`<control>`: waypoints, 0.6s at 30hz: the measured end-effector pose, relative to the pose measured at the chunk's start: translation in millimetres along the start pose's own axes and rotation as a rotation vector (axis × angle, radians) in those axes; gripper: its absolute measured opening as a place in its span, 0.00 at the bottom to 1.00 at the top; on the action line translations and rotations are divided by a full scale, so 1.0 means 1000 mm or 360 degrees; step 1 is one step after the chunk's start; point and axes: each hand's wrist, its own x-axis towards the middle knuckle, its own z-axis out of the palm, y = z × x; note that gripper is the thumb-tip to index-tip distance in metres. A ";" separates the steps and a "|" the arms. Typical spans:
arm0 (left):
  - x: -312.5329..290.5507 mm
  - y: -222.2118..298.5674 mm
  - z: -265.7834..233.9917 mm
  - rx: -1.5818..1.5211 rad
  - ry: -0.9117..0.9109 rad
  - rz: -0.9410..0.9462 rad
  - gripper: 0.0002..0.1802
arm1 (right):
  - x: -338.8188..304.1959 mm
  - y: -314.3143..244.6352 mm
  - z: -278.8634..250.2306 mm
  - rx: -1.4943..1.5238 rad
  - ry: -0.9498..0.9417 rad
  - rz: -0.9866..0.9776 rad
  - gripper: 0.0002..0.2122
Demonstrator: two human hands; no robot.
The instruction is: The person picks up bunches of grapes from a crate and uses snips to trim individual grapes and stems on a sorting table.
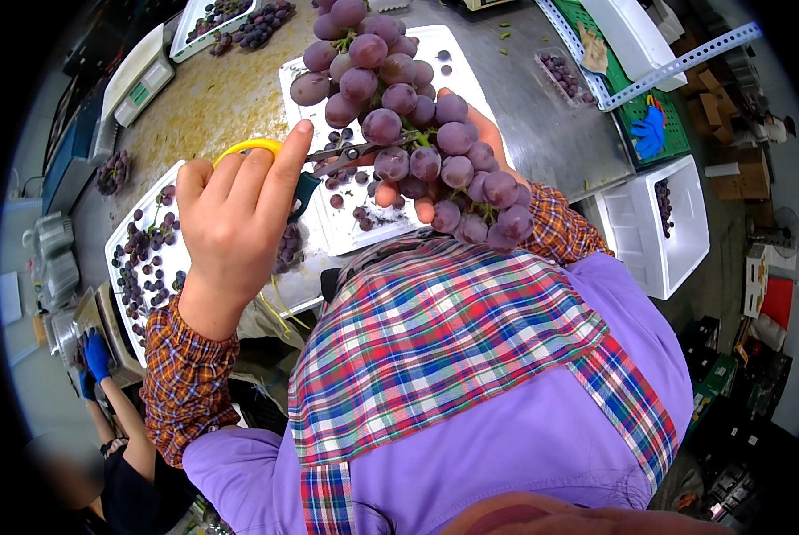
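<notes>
My left hand [239, 209] is closed through the loops of scissors [350, 153] with one yellow and one dark green handle. Their dark blades point right and reach the stem side of a large bunch of purple grapes [399, 98]. That bunch hangs across my right hand [487, 132], which supports it from behind and below. Only some fingers and fingertips show around the grapes; the palm is hidden. Beneath both hands lies a white tray [460, 55] with several loose small dark grapes on it.
At left, another white tray [178, 259] holds small dark grapes, with a scale [143, 87] beyond it. A clear punnet of grapes [563, 77], a green crate [671, 134] with a blue glove, and a white bin [653, 236] stand right. A co-worker's blue-gloved hand [95, 355] shows lower left.
</notes>
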 end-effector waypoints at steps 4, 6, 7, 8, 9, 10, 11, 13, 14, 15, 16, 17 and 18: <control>0.002 0.001 -0.002 -0.0056 -0.0044 -0.0002 0.22 | -0.001 -0.001 0.003 0.0077 -0.0037 0.0004 0.34; 0.002 0.002 -0.001 -0.0097 -0.0041 -0.0012 0.22 | -0.002 -0.001 0.006 0.0065 -0.0022 -0.0016 0.34; 0.001 0.003 -0.001 -0.0119 -0.0040 -0.0015 0.22 | -0.002 0.000 0.007 0.0058 -0.0018 -0.0031 0.34; 0.001 0.003 0.000 -0.0146 -0.0045 -0.0012 0.22 | -0.002 0.000 0.007 0.0052 -0.0014 -0.0047 0.34; -0.002 0.003 0.001 -0.0174 -0.0053 -0.0015 0.22 | -0.002 0.000 0.006 0.0057 -0.0035 -0.0025 0.34; -0.003 0.003 0.001 -0.0201 -0.0061 -0.0017 0.22 | -0.001 -0.001 0.003 0.0062 -0.0056 -0.0003 0.34; -0.004 0.003 0.001 -0.0201 -0.0064 -0.0014 0.22 | 0.000 -0.001 0.002 0.0067 -0.0077 0.0021 0.34; -0.003 0.001 0.000 -0.0205 -0.0065 0.0003 0.23 | -0.001 0.001 0.006 0.0175 -0.0134 0.0047 0.34; -0.004 0.001 -0.001 -0.0201 -0.0058 -0.0001 0.23 | 0.000 0.001 0.005 0.0147 -0.0129 0.0034 0.34; -0.002 -0.001 -0.002 -0.0203 -0.0046 0.0008 0.23 | -0.002 0.001 0.005 0.0116 -0.0120 0.0006 0.34; 0.000 -0.001 -0.004 -0.0204 -0.0034 0.0016 0.23 | -0.002 0.000 -0.001 0.0002 -0.0075 -0.0050 0.34; 0.001 -0.002 -0.006 -0.0193 -0.0049 0.0013 0.24 | -0.002 -0.001 -0.002 -0.0089 -0.0068 -0.0107 0.34; 0.000 -0.001 -0.008 -0.0180 -0.0078 0.0002 0.24 | -0.001 0.000 -0.005 -0.0172 -0.0061 -0.0155 0.34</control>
